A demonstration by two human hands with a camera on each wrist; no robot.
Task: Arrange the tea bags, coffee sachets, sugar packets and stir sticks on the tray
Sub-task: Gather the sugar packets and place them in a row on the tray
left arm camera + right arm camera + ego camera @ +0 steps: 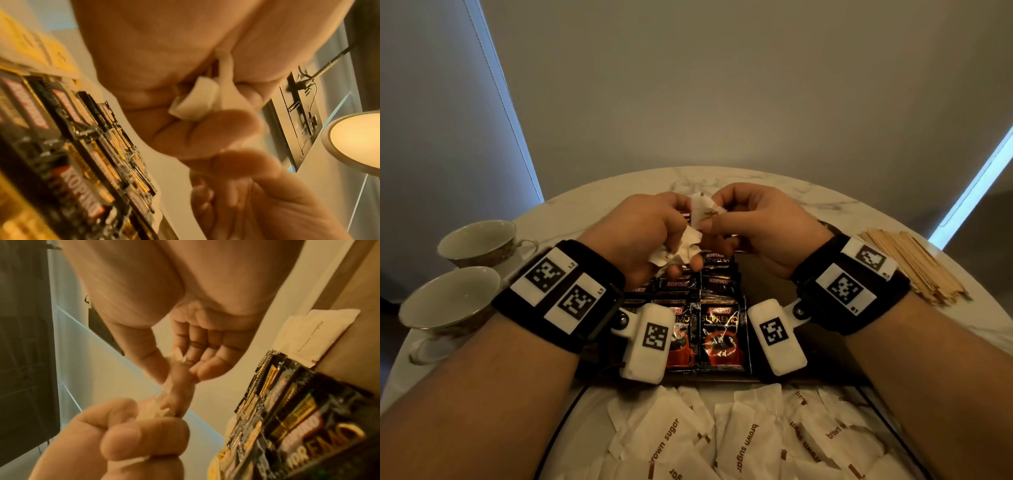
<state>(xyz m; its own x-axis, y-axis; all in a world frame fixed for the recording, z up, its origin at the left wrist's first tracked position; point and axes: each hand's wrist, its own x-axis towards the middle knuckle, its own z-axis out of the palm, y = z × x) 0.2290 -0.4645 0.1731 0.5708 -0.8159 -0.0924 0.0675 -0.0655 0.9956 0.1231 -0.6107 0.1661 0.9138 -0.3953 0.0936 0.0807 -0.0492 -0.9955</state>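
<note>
White paper, black sachets, pale marble

The sugar packets (746, 435) are white with brown lettering; the coffee sachets (719, 337) are black with gold lettering and a red cup. The table (784, 186) is white marble with grey veins, the stir sticks (914, 267) pale tan, and the 2 cups (448, 301) cream-white.

coffee sachets (719, 329): glossy black foil, crinkled — catching highlights
sugar packets (748, 442): matt white paper, creased
stir sticks (914, 267): pale bare wood, matt
table (791, 192): polished marble-look top, smooth
cups (479, 240): glazed ceramic — shiny
wrist bands (599, 274): black cloth
</note>
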